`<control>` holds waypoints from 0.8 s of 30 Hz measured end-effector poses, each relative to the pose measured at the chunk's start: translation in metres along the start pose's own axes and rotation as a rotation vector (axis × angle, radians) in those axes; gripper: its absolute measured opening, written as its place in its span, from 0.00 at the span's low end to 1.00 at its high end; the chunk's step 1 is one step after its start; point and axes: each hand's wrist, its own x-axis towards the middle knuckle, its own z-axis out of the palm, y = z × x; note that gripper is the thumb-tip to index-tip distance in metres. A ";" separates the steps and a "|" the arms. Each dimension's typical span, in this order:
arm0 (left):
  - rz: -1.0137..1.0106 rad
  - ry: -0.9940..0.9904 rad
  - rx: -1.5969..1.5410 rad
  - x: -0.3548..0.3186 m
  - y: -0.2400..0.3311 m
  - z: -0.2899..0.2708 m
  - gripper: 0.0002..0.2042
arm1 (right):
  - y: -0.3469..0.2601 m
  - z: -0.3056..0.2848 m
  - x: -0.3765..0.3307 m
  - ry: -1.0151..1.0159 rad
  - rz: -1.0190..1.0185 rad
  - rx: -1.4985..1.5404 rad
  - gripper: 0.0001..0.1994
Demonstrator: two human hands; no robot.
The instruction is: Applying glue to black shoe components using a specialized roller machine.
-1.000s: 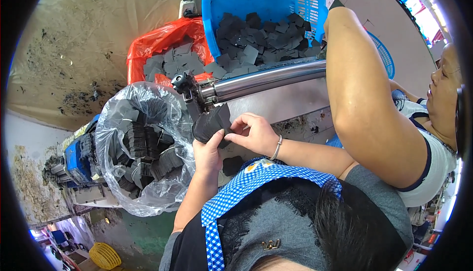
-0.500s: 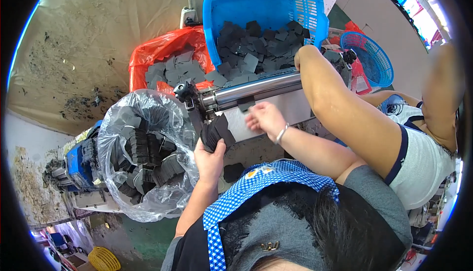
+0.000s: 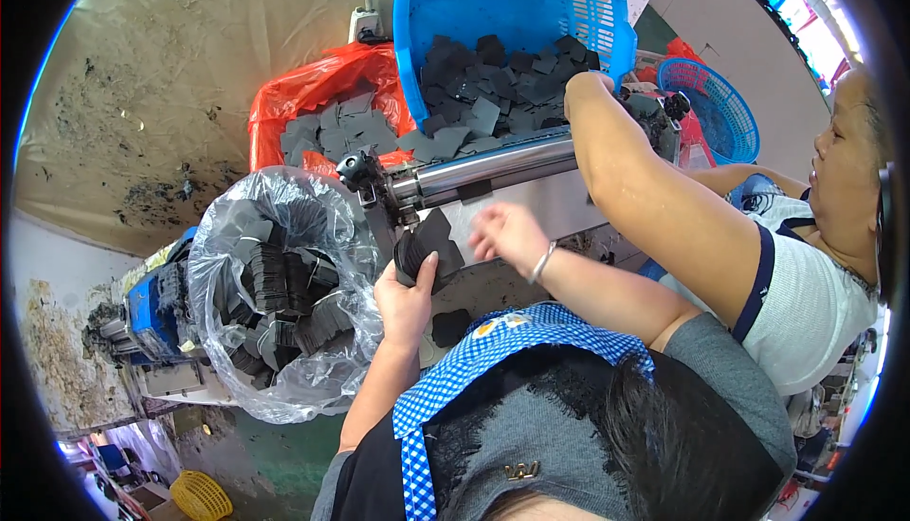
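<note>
A stack of thin black square sheets point(image 3: 415, 254) is gripped in my left hand point(image 3: 402, 305), thumb across its near side. The top sheet sticks out to the right of the pile. Just right of the stack, my right hand point(image 3: 515, 238) hovers below a shiny metal roller point(image 3: 502, 172), fingers apart and slightly blurred, with nothing visible in them. A dark piece point(image 3: 476, 190) shows at the roller's lower edge, above a pale plate point(image 3: 540, 206). At the roller's far side, a co-worker's arm point(image 3: 630, 175) reaches over, its hand partly hidden.
Loose black sheets fill a blue basket point(image 3: 403, 47) behind the roller and a red bag point(image 3: 275, 104) beside it. A clear plastic bag point(image 3: 213, 237) of stacked sheets stands at left. A round blue basket point(image 3: 749, 123) is far right. Dark pieces point(image 3: 451, 328) lie near my apron.
The stack in my left hand has shifted slightly right, with a top sheet now jutting out. The dark piece near my right fingertips is gone from there; another shows under the roller.
</note>
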 end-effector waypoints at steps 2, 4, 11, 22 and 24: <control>-0.023 -0.065 -0.095 0.002 -0.003 0.003 0.09 | 0.012 0.010 -0.012 -0.359 -0.191 -0.271 0.12; -0.062 -0.097 -0.174 0.003 -0.004 0.006 0.09 | 0.023 0.015 -0.017 -0.247 -0.376 -0.413 0.11; -0.129 -0.111 -0.366 0.003 -0.005 0.005 0.08 | 0.021 0.005 -0.007 -0.326 0.085 -0.067 0.11; -0.151 -0.100 -0.377 0.002 -0.008 0.010 0.07 | 0.028 0.010 -0.013 -0.187 -0.437 -0.470 0.10; -0.307 -0.121 -0.548 0.002 -0.007 0.011 0.07 | 0.029 0.009 -0.012 -0.189 -0.268 -0.323 0.10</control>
